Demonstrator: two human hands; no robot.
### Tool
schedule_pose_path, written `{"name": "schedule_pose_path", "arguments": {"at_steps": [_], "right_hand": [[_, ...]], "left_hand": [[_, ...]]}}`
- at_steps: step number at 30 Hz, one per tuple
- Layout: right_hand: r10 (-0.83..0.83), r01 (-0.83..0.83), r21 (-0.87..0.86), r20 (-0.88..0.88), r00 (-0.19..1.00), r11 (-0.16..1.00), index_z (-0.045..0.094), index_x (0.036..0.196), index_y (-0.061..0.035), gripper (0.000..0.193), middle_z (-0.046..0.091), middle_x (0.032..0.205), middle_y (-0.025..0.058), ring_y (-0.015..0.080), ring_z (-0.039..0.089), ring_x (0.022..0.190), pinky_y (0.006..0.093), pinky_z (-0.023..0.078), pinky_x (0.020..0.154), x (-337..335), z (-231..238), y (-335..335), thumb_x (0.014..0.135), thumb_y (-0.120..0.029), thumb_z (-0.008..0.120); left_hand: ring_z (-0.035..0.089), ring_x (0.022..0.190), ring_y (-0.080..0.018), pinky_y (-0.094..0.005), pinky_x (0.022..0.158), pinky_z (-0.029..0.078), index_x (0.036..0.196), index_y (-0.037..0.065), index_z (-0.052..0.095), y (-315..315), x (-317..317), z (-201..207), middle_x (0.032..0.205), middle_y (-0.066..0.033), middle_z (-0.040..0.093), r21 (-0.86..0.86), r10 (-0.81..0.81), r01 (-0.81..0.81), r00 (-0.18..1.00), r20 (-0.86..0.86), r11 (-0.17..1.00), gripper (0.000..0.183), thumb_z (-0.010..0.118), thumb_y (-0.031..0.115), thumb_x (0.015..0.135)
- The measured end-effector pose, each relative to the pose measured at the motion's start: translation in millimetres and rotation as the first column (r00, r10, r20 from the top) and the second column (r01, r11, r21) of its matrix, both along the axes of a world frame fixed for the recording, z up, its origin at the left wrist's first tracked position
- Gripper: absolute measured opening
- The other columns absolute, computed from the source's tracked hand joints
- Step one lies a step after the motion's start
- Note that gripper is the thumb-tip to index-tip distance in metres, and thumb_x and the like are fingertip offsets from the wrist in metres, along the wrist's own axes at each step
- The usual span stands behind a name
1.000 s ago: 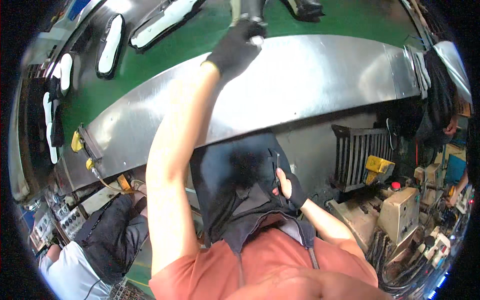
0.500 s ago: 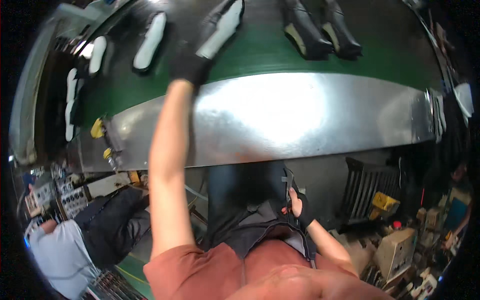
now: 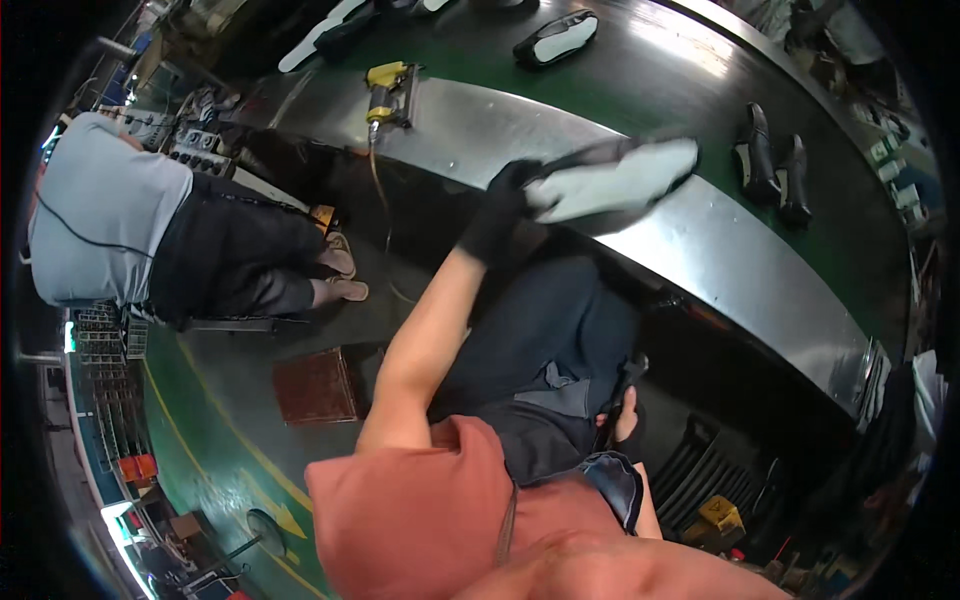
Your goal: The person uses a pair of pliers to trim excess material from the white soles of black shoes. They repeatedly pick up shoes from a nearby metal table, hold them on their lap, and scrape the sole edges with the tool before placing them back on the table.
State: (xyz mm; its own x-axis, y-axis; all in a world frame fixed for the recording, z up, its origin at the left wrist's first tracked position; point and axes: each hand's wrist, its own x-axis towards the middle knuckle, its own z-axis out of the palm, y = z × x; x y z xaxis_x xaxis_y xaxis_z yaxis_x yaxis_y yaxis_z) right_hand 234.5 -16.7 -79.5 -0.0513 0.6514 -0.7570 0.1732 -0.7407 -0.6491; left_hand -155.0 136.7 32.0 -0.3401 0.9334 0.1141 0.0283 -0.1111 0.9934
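My left hand (image 3: 508, 212), in a black glove with the forearm bare, is closed on one end of a dark shoe (image 3: 620, 185). The shoe's white underside faces up, blurred by motion, above the front metal edge of the bench. Low by my lap, my right hand (image 3: 626, 420), in a dark half-finger glove, is closed round a dark hand tool (image 3: 632, 372) whose kind I cannot make out. A white-bottomed shoe (image 3: 558, 40) lies on the green belt beyond, and a pair of dark shoes (image 3: 760, 160) stands farther right.
A yellow air stapler (image 3: 384, 88) with a hose lies on the metal bench edge (image 3: 460, 125) at the left. Another person (image 3: 120, 210) sits at the far left. A brown box (image 3: 315, 388) stands on the floor, and a dark slatted crate (image 3: 680, 470) is at lower right.
My left hand has lifted the shoe off the belt and drawn it back toward me over the metal edge. The view has swung to the left. My right hand stays by my lap.
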Motion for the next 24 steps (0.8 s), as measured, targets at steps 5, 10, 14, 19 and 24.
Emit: {"name": "schedule_pose_path", "arguments": {"at_steps": [5, 10, 14, 19, 24], "right_hand": [[0.075, -0.065, 0.118, -0.084, 0.994, 0.991, 0.060, 0.083, -0.0027, 0.068, 0.059, 0.061, 0.0086, 0.0191, 0.057, 0.056, 0.0299, 0.047, 0.057, -20, 82, -18, 0.088, -0.065, 0.034], [0.085, -0.039, 0.276, -0.158, 0.984, 0.960, 0.059, 0.096, -0.0044, 0.058, 0.060, 0.070, 0.0068, 0.0168, 0.058, 0.060, 0.0291, 0.049, 0.059, -17, 135, -25, 0.091, -0.058, 0.037], [0.058, -0.015, 0.224, -0.184, 0.981, 0.974, 0.054, 0.112, -0.0025, 0.047, 0.060, 0.096, 0.0055, 0.0144, 0.058, 0.077, 0.0268, 0.049, 0.070, -23, 135, -54, 0.098, -0.044, 0.036], [0.503, -0.414, 0.508, -0.045, 0.863, 0.755, 0.032, 0.139, -0.0018, 0.052, 0.042, 0.134, 0.0089, 0.0169, 0.047, 0.114, 0.0294, 0.045, 0.090, -59, 163, -14, 0.100, -0.036, 0.032], [0.546, -0.428, 0.410, -0.233, 0.805, 0.806, 0.040, 0.133, -0.0042, 0.052, 0.054, 0.116, 0.0074, 0.0150, 0.053, 0.096, 0.0325, 0.048, 0.080, -77, 157, 57, 0.100, -0.043, 0.029]], "left_hand": [[0.049, 0.113, -0.0213, -0.0330, 0.092, 0.044, 0.120, 0.004, 0.051, -145, 1, 15, 0.123, -0.0110, 0.050, 0.289, -0.094, 0.146, 0.978, -0.187, 0.946, 0.057, 0.073, 0.008, 0.068], [0.056, 0.107, -0.0294, -0.0385, 0.090, 0.045, 0.107, 0.008, 0.060, -126, 83, 87, 0.114, -0.0141, 0.058, 0.136, -0.184, 0.433, 0.618, -0.765, 0.891, 0.036, 0.067, 0.024, 0.076], [0.063, 0.086, -0.0312, -0.0383, 0.075, 0.050, 0.101, 0.012, 0.063, -79, 106, 67, 0.097, -0.0118, 0.065, -0.005, -0.273, 0.547, 0.409, -0.871, 0.837, 0.020, 0.054, 0.018, 0.084], [0.062, 0.092, -0.0180, -0.0314, 0.085, 0.048, 0.098, 0.003, 0.063, -32, 102, 3, 0.101, -0.0106, 0.065, 0.106, -0.606, 0.606, 0.795, -0.032, 0.788, 0.037, 0.046, 0.036, 0.093], [0.060, 0.087, -0.0172, -0.0293, 0.081, 0.047, 0.098, 0.005, 0.064, -45, 111, 45, 0.095, -0.0085, 0.065, -0.093, -0.464, 0.509, 0.835, 0.295, 0.856, 0.054, 0.045, 0.054, 0.089]]}}
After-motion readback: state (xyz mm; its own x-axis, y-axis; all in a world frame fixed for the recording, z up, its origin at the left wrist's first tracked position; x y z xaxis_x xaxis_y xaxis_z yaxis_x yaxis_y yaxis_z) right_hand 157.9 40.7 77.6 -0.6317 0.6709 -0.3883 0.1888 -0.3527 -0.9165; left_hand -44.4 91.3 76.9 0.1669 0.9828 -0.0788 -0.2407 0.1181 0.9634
